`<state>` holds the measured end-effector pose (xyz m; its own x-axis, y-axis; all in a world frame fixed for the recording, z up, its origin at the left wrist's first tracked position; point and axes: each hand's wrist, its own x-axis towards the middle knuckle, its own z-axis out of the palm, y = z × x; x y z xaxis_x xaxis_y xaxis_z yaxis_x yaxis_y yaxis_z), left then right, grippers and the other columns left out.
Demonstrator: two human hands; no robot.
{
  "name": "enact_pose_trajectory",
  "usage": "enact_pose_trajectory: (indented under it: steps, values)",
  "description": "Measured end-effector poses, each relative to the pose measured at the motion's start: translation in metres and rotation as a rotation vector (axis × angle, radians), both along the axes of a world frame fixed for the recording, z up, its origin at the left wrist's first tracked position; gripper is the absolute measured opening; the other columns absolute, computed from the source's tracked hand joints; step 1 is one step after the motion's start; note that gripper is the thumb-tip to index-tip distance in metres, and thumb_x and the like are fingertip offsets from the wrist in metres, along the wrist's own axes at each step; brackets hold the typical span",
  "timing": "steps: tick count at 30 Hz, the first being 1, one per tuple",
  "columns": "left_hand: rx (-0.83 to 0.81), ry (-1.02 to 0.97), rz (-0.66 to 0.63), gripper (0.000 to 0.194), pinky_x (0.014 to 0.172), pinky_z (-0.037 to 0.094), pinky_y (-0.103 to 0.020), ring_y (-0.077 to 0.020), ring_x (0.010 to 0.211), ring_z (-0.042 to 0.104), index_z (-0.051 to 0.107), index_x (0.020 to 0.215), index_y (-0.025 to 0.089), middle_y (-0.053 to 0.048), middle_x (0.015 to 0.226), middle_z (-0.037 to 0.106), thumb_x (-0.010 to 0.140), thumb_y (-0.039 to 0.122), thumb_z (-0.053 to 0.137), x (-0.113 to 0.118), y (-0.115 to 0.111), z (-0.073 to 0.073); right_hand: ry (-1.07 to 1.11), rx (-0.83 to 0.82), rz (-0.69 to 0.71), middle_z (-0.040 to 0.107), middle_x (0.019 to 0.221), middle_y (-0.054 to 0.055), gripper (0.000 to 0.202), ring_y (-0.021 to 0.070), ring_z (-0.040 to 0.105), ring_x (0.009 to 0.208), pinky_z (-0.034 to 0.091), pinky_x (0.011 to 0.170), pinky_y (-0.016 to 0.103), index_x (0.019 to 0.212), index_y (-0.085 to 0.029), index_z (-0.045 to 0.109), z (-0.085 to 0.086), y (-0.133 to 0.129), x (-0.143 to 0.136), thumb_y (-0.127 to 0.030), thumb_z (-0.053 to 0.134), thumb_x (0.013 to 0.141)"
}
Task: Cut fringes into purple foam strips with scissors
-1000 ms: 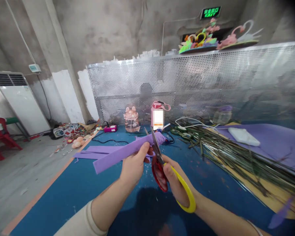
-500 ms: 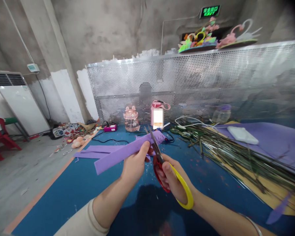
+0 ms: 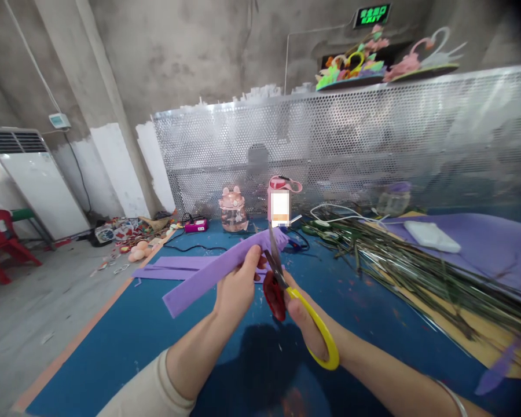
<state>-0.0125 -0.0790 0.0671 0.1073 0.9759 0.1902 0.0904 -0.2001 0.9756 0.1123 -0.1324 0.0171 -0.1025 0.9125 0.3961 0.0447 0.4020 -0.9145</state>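
My left hand (image 3: 239,286) pinches a long purple strip (image 3: 208,274), thumb on top and fingers underneath. The strip slants up to the right, and its far end is cut into a short fringe. In my right hand (image 3: 308,318) is a pair of scissors (image 3: 316,324) with one yellow and one red handle. Their blades are parted at the strip's edge, just right of my left thumb. Behind and below, more purple strips (image 3: 173,266) lie flat on the blue table (image 3: 125,341).
A pink bottle (image 3: 233,211) and a pink flask (image 3: 278,202) stand by the perforated metal screen (image 3: 208,145). A magenta box (image 3: 195,225) trails a black cord. At right lie dark green stems (image 3: 399,272), a white block (image 3: 432,236) and a purple sheet (image 3: 481,243).
The scissors have opened wider, their red handle swinging left away from the yellow one. The strip's near end has dipped slightly lower and to the left.
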Motion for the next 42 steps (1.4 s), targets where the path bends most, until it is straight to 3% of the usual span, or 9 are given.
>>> enact_pose_trajectory:
  steps: [3,7,16,22,30,38,42]
  values:
    - [0.019,0.054,0.022,0.039,0.064,0.048,-0.025,-0.0168,0.065,0.063,0.070,0.074,0.019,-0.004,0.073,0.070,0.080,0.051,0.049,-0.001,-0.003,0.002,-0.114,0.065,0.024,0.050,0.076,0.003,0.070,0.0170,0.044,0.062,0.043,0.064,0.032,0.125,-0.020,0.045,0.008,-0.003,0.001,-0.072,0.037,0.080]
    - [0.059,0.152,0.033,0.039,0.073,0.046,-0.028,-0.0194,0.071,0.063,0.071,0.072,0.021,-0.003,0.071,0.070,0.080,0.051,0.048,0.000,-0.005,0.000,-0.121,0.078,-0.044,0.048,0.070,0.001,0.071,0.0165,0.042,0.059,0.042,0.061,0.031,0.126,-0.019,0.046,0.014,-0.004,0.001,-0.072,0.035,0.080]
    - [0.102,0.240,0.015,0.042,0.076,0.043,-0.031,-0.0208,0.073,0.062,0.068,0.068,0.022,-0.003,0.068,0.068,0.082,0.053,0.043,0.000,-0.006,-0.003,-0.050,0.015,-0.028,0.042,0.060,-0.003,0.069,0.0137,0.036,0.051,0.036,0.050,0.027,0.118,-0.018,0.049,0.011,0.001,0.001,-0.074,0.039,0.078]
    - [0.074,0.202,0.021,0.042,0.072,0.044,-0.029,-0.0195,0.068,0.062,0.069,0.068,0.022,-0.003,0.066,0.068,0.081,0.054,0.046,0.000,-0.008,-0.001,0.007,-0.034,-0.020,0.038,0.055,-0.004,0.065,0.0119,0.032,0.045,0.030,0.043,0.025,0.111,-0.019,0.051,0.011,-0.001,-0.002,-0.073,0.042,0.077]
    - [0.041,0.121,-0.001,0.041,0.064,0.047,-0.026,-0.0168,0.062,0.062,0.070,0.071,0.021,-0.002,0.068,0.069,0.080,0.053,0.048,0.000,-0.007,-0.001,0.077,-0.105,-0.021,0.023,0.056,-0.009,0.063,0.0071,0.017,0.043,0.020,0.038,0.022,0.106,-0.017,0.050,0.005,-0.002,-0.003,-0.072,0.045,0.076]
    - [0.039,0.094,-0.028,0.041,0.064,0.047,-0.026,-0.0162,0.062,0.062,0.069,0.072,0.020,-0.003,0.071,0.070,0.079,0.054,0.047,0.002,-0.002,-0.005,0.111,-0.148,-0.037,0.028,0.054,-0.009,0.055,0.0059,0.021,0.042,0.019,0.036,0.019,0.088,-0.019,0.049,0.006,0.000,-0.001,-0.072,0.053,0.072]
    - [0.038,0.058,-0.028,0.039,0.065,0.046,-0.028,-0.0174,0.062,0.061,0.069,0.070,0.021,-0.003,0.071,0.070,0.077,0.054,0.050,0.003,0.004,-0.011,0.079,-0.158,-0.059,0.026,0.053,-0.009,0.054,0.0057,0.019,0.040,0.019,0.034,0.019,0.089,-0.019,0.050,0.002,0.003,0.001,-0.071,0.052,0.072]
